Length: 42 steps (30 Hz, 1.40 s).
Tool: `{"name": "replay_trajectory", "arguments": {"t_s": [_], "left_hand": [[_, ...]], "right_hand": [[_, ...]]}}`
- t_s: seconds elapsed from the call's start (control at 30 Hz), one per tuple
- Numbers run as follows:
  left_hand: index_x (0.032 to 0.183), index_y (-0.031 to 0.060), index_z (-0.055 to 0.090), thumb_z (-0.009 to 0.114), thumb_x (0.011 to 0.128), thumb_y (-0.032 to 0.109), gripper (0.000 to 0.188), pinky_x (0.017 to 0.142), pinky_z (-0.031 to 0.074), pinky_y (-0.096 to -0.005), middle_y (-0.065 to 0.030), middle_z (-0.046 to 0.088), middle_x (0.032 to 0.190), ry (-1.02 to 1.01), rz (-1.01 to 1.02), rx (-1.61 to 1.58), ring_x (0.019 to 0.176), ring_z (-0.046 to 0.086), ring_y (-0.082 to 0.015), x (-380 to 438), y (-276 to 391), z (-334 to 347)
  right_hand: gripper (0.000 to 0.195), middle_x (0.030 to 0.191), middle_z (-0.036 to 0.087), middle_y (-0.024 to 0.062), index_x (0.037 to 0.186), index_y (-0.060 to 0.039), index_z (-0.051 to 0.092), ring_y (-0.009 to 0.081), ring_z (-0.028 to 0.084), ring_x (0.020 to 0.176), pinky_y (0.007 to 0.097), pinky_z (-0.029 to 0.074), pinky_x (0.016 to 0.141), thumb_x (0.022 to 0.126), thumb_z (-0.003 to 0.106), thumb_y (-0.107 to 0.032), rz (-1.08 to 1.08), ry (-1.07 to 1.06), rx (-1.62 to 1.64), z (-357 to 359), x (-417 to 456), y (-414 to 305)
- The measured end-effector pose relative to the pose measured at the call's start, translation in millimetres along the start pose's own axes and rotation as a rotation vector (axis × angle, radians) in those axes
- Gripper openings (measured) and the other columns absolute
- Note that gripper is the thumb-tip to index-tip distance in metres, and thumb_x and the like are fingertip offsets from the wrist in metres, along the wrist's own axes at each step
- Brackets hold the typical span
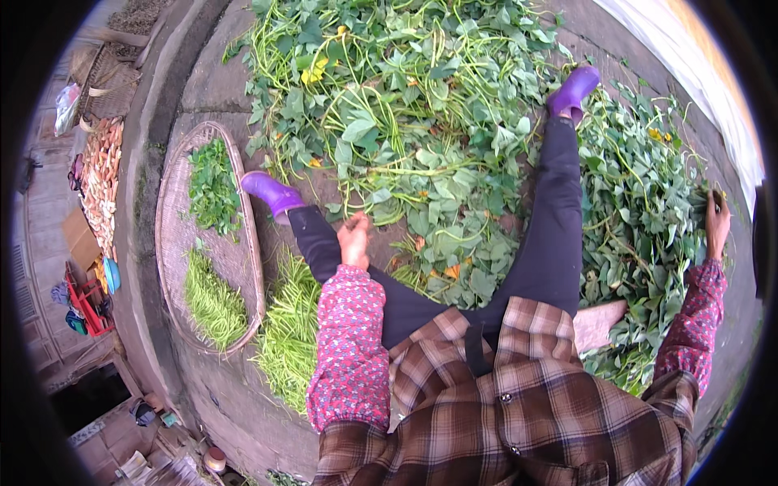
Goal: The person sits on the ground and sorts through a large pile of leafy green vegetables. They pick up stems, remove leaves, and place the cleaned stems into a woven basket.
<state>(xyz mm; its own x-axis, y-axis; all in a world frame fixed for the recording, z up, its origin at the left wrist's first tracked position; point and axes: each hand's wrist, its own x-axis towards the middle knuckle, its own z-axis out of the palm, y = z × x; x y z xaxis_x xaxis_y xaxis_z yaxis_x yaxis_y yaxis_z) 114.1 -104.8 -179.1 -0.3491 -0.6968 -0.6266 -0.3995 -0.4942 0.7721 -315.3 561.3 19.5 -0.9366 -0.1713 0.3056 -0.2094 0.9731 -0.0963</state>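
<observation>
My left hand [355, 239] is raised in front of my left knee with its fingers curled. A thin green stem shows by its fingertips, but whether they grip it is unclear. Past it spreads a large heap of leafy green vines [419, 158] with long stalks and some yellow flowers. Far out to the right, my right hand [718, 222] is at the outer edge of a pile of cut leaves [638, 200]; its fingers are bent against the leaves and their grip is hidden. Left of my left sleeve lies a pile of stripped green stalks [292, 334].
A flat oval woven basket [173, 255] at left holds leafy greens [213, 182] and a bundle of stalks [213, 301]. Purple boots [273, 193] rest among the vines. Beyond a concrete ledge [149, 212] lie corn cobs [100, 176] and a red chair [88, 304]. White sheeting [699, 79] borders the upper right.
</observation>
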Motion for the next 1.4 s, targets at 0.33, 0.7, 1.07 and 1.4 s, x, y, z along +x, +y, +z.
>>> {"name": "replay_trajectory", "arguments": {"t_s": [0.33,0.7,1.07,1.4], "left_hand": [[0.094,0.002,0.061,0.063,0.076,0.011,0.02,0.069,0.045,-0.0295,-0.0094,0.063,0.085,0.419,-0.046,0.422,0.078,0.059,-0.0174,55.8,-48.2,-3.4],[0.1,0.0063,0.051,0.047,0.09,0.018,0.016,0.062,0.045,-0.0313,-0.0061,0.059,0.085,0.355,-0.182,0.205,0.069,0.058,-0.0186,180.9,-122.0,-39.9],[0.112,0.0147,0.052,0.042,0.093,0.018,0.021,0.077,0.041,-0.0377,0.0051,0.056,0.107,-0.003,-0.258,-0.475,0.091,0.052,-0.0131,74.5,-6.3,88.4],[0.094,-0.0018,0.06,0.061,0.077,-0.006,0.017,0.072,0.045,-0.0216,-0.0041,0.061,0.088,-0.089,0.186,-0.236,0.077,0.056,-0.0094,-84.5,55.3,137.3]], "right_hand": [[0.029,0.115,0.051,0.0177,0.106,-0.002,0.055,0.032,0.053,0.101,0.0367,0.043,0.085,0.077,0.059,-0.005,-0.25,-0.179,0.289,86.9,-31.6,-222.7],[0.02,0.096,0.056,0.0198,0.091,0.0065,0.057,0.0365,0.057,0.083,0.0358,0.047,0.073,0.072,0.056,0.004,-0.487,-0.978,0.855,172.3,-141.6,-453.3],[0.018,0.082,0.059,0.02,0.091,0.004,0.06,0.0362,0.057,0.076,0.039,0.046,0.067,0.075,0.055,-0.003,-0.323,-0.943,0.821,187.3,-133.1,-427.4],[0.017,0.071,0.059,0.0145,0.086,0.0041,0.061,0.0175,0.054,0.056,0.0297,0.042,0.052,0.078,0.059,-0.011,0.016,-0.806,1.269,85.7,-144.4,-440.5]]}}
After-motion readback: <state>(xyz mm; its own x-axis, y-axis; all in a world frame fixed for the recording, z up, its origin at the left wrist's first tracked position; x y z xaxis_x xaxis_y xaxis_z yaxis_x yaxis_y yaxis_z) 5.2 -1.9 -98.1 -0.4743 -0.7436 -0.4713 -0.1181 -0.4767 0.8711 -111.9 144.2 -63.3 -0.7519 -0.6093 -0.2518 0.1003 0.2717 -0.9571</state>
